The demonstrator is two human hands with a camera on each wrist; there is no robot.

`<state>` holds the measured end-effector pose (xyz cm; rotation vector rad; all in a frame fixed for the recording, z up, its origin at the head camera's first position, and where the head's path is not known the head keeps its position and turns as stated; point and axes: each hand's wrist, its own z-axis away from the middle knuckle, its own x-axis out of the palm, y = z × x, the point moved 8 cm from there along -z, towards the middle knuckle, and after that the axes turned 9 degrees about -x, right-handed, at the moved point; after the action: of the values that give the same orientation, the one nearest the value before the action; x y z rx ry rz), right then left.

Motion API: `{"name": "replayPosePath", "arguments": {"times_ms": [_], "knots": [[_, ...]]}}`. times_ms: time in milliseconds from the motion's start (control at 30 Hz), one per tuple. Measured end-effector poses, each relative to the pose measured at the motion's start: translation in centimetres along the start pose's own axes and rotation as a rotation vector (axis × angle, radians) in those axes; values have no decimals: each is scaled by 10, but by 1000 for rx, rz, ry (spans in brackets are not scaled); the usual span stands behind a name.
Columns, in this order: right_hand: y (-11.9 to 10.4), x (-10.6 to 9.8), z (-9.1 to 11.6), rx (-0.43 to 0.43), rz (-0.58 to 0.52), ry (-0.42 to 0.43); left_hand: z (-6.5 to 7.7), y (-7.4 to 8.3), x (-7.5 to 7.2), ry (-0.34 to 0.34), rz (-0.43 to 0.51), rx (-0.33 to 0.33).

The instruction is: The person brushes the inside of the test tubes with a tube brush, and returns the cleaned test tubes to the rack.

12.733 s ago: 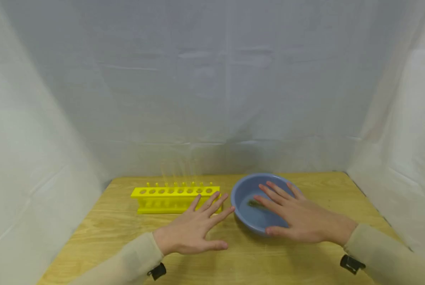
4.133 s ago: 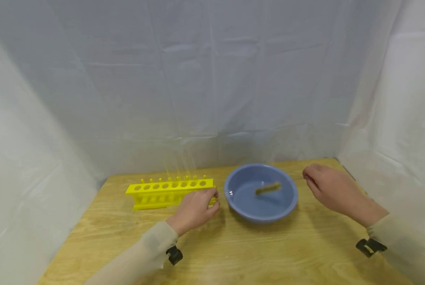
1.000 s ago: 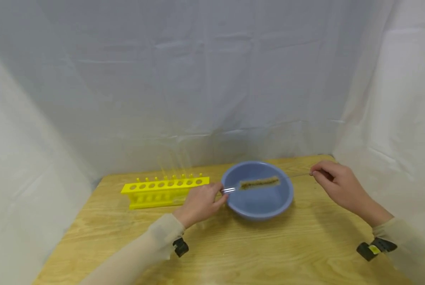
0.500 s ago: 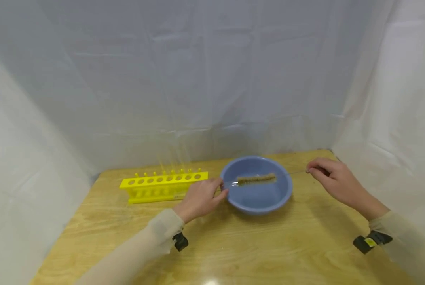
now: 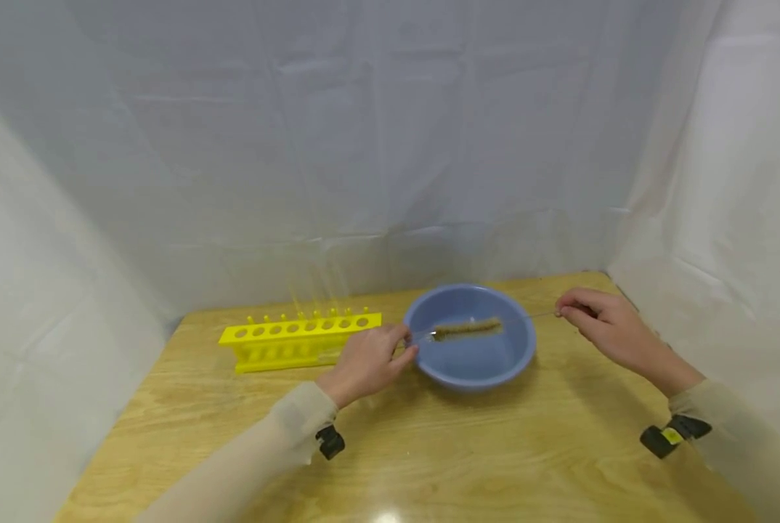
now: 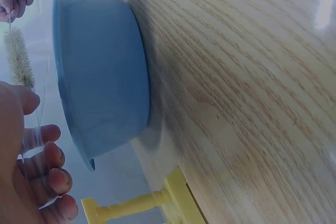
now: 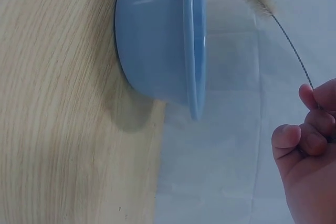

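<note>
My left hand (image 5: 367, 363) grips a clear glass test tube (image 6: 32, 137), its mouth pointing right over the basin's left rim. In the right wrist view, my right hand (image 7: 310, 150) pinches the twisted wire handle (image 7: 294, 51) of a test tube brush (image 5: 470, 329). The tan bristles stretch level above the blue basin (image 5: 471, 382), their left end right at the tube's mouth. In the left wrist view, the bristles (image 6: 18, 56) show mostly outside the glass, beyond my thumb. My fingers cover much of the tube.
Left of the basin stands a yellow test tube rack (image 5: 298, 332), partly behind my left hand. Several clear tubes (image 5: 318, 290) stick up at its back. The wooden table (image 5: 468, 450) ends at a white sheet (image 5: 390, 145) behind.
Earlier both hands were spread and holding nothing, with the brush in the basin. Over the last second, my right hand has shifted slightly left, bringing the bristles up to the tube's mouth.
</note>
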<state>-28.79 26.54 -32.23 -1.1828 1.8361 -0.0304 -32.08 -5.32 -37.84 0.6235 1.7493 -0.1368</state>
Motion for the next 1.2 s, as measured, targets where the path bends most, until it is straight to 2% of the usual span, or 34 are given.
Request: {"name": "replayPosePath", "arguments": {"times_ms": [167,300,633,833,1200], "knots": [[4,4,2,42,-69,-25,1,1,1,-9,6,12],[3,10,4,44,-119,-27,4,6,3,-26,8,35],[0,28,-1,31,-184,-53,4,12,-1,3,-9,42],[1,37,-4,63,-249,-77,1,17,-3,8,-2,56],[-7,55,-9,86,-263,-88,-5,30,-3,25,-13,79]]}}
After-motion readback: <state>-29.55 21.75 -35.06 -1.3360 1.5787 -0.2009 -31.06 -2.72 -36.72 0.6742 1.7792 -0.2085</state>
